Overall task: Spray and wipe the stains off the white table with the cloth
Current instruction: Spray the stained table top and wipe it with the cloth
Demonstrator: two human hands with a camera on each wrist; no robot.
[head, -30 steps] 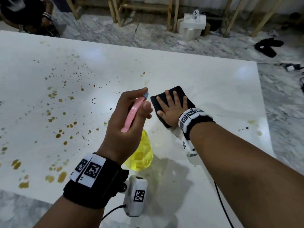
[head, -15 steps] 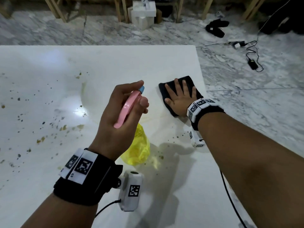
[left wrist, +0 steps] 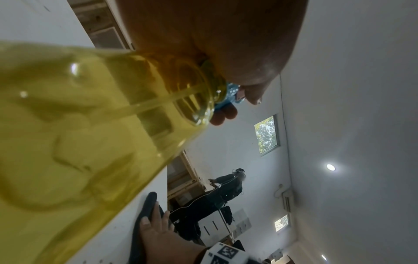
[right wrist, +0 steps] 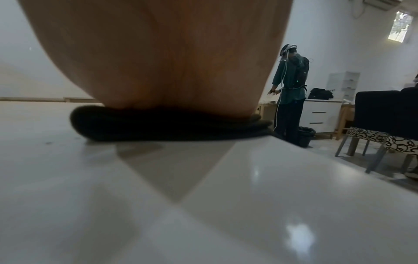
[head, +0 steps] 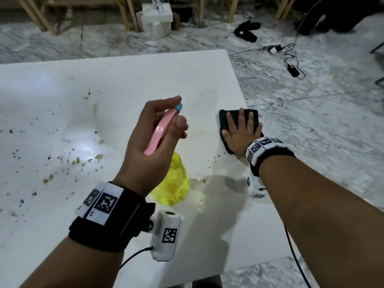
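My left hand [head: 151,140] grips the pink trigger head of a spray bottle [head: 162,132] above the white table [head: 145,75]. Its yellow body [head: 172,186] hangs below the wrist and fills the left wrist view [left wrist: 79,142]. A blue nozzle [head: 178,106] points away from me. My right hand [head: 242,132] lies flat with spread fingers on a dark folded cloth [head: 224,117] close to the table's right edge. In the right wrist view the palm presses the cloth [right wrist: 158,125] onto the surface. Brown stains [head: 72,161] speckle the table's left half.
A few small specks [head: 202,180] lie between the bottle and the cloth. The table's right edge [head: 239,84] drops to a marble floor with cables and a charger [head: 293,69]. A person [right wrist: 291,89] stands beyond the table by white drawers. Wooden frames and a white box [head: 158,17] stand at the back.
The view has swung right, so the stained area has shifted left. My right hand has slid the cloth toward the table's right edge. My left hand still holds the bottle.
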